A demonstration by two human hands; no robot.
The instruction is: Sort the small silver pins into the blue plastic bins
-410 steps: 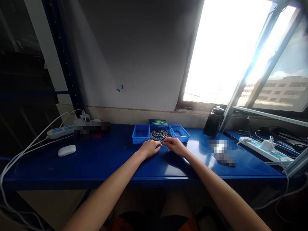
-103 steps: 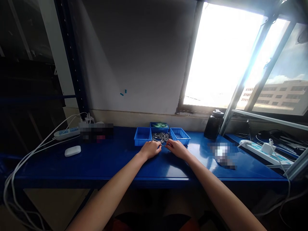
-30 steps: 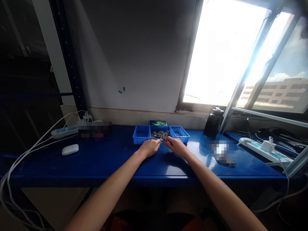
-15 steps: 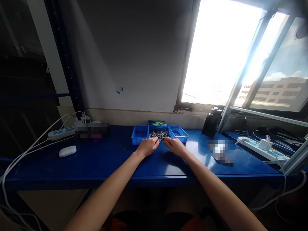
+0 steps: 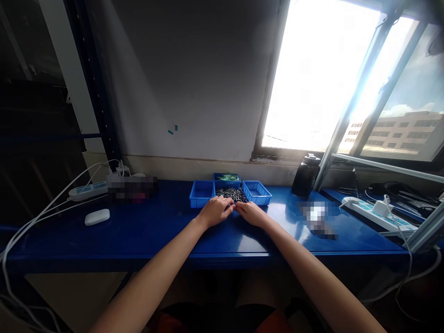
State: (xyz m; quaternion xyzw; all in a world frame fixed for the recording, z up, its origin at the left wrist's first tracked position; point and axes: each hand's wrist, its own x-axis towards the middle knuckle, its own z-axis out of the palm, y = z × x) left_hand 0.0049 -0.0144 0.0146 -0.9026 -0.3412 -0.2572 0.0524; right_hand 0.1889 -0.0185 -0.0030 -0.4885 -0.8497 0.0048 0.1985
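My left hand (image 5: 217, 212) and my right hand (image 5: 254, 214) meet fingertip to fingertip over the blue desk. Both are closed in a pinch; whatever lies between the fingers is too small to make out. Just beyond them is a heap of thin dark and silvery metal pieces (image 5: 231, 194), their near side partly hidden by my fingers. A blue plastic bin (image 5: 202, 203) stands left of the heap, and another blue bin (image 5: 263, 200) stands on its right. Behind the heap, a third blue bin (image 5: 226, 183) holds green material (image 5: 229, 177).
On the blue desk (image 5: 145, 236) a white case (image 5: 97, 217) lies at left, near a power strip (image 5: 88, 190) and cables. A black bottle (image 5: 305, 175) stands at right by a metal frame. Another power strip (image 5: 378, 213) lies farther right. Two patches are blurred.
My hands have drawn together, so their fingertips now touch where a small gap showed before. The bins have stayed in place.
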